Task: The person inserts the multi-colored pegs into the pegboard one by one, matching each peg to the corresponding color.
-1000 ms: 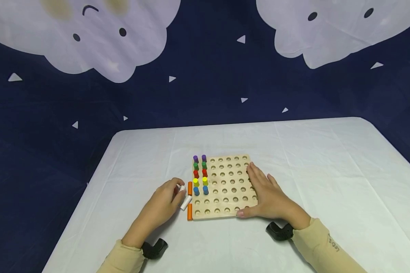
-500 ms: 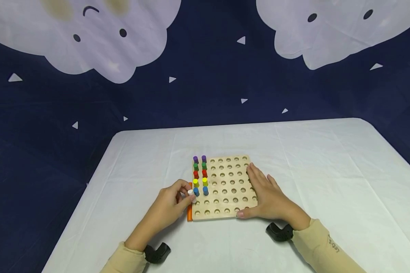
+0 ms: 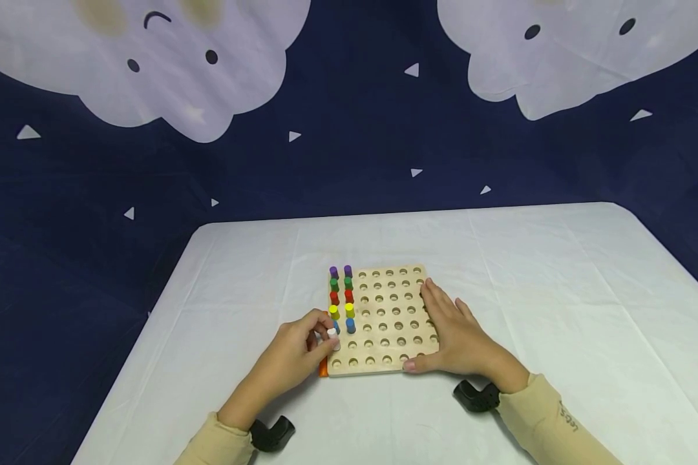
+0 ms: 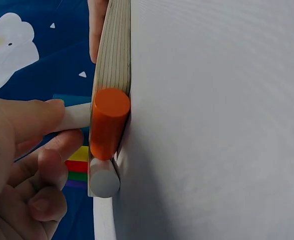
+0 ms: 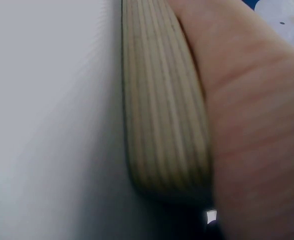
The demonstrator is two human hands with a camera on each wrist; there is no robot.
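Flanking the board (image 3: 374, 320), an orange peg (image 4: 110, 127) lies near the left hand (image 3: 296, 352) pinching a white peg (image 4: 76, 117).

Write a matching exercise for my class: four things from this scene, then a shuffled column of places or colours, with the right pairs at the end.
Things
1. Held peg
2. Purple pegs
3. Orange pegs
4. Board

Places or colours
A. Beside the board's left edge
B. White
C. Touched by the right grip
D. In the farthest row

Pairs: 1-B; 2-D; 3-A; 4-C
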